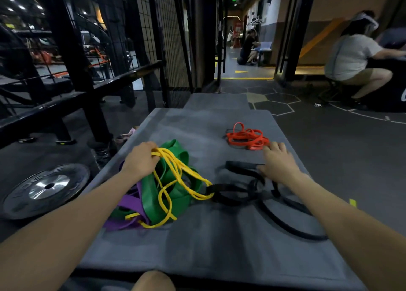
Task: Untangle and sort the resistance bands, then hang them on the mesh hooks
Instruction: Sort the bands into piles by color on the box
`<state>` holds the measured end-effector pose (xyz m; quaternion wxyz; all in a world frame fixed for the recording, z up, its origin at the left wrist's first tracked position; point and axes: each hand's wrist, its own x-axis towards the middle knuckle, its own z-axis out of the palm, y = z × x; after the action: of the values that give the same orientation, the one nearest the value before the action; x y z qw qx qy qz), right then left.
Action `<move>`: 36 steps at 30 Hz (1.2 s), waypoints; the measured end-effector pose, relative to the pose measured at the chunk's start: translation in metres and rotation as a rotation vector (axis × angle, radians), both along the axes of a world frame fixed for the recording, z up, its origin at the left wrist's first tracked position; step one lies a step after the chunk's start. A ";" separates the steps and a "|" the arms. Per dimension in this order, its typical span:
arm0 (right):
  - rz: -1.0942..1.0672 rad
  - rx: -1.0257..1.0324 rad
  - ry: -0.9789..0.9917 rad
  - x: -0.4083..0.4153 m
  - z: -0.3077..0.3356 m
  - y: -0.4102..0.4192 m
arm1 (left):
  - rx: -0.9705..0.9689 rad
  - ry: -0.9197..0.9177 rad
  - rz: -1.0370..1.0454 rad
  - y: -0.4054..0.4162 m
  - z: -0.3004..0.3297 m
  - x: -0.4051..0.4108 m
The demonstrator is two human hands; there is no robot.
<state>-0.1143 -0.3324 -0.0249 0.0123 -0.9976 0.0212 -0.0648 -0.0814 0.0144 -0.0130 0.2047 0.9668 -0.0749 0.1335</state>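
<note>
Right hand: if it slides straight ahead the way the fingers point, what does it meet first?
Most likely the red bands. The right hand rests on the mat, thumb on the black band, fingertips almost reaching the red pile; depth is uncertain.

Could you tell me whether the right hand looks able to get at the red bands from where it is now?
Probably yes: the right hand lies just short of the red bands, with only bare grey mat between them and its fingers straight.
</note>
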 end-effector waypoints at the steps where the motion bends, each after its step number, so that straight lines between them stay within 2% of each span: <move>1: 0.083 0.044 -0.042 -0.003 0.004 0.017 | -0.006 -0.004 -0.008 0.000 -0.001 0.000; 3: 0.263 0.135 0.013 -0.009 0.001 0.056 | -0.029 -0.005 -0.004 0.001 -0.002 -0.003; 5: 0.348 0.181 0.095 -0.015 -0.012 0.095 | -0.057 -0.009 0.013 0.001 -0.001 -0.007; 11: 0.358 0.371 0.067 -0.024 -0.038 0.159 | -0.185 -0.036 -0.016 -0.005 0.004 -0.023; 15: 0.346 0.612 -0.038 -0.024 -0.033 0.160 | -0.243 0.043 -0.021 -0.004 0.002 -0.027; 19: 0.262 0.827 -0.127 -0.024 -0.014 0.124 | -0.167 0.291 -0.170 0.004 0.004 -0.035; 21: 0.284 0.822 -0.147 -0.024 -0.008 0.107 | -0.121 0.411 -0.286 0.006 0.003 -0.039; 23: 0.284 0.839 -0.168 -0.024 -0.005 0.098 | -0.205 0.544 -0.386 0.005 -0.001 -0.042; 25: 0.238 0.862 -0.181 -0.024 -0.006 0.092 | -0.274 0.652 -0.442 0.007 -0.004 -0.043; 27: 0.182 0.862 -0.192 -0.023 -0.008 0.086 | -0.223 0.700 -0.445 0.014 -0.003 -0.043; 31: 0.031 0.915 -0.209 -0.021 -0.010 0.069 | -0.272 0.627 -0.351 0.034 -0.001 -0.038; 36: -0.037 0.957 -0.185 -0.024 -0.014 0.064 | -0.570 0.460 -0.163 0.053 -0.003 -0.034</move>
<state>-0.1385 -0.2686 -0.0393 0.4702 -0.8695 0.0650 -0.1365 -0.1159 0.0669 -0.0160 0.4870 0.8666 -0.0635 -0.0885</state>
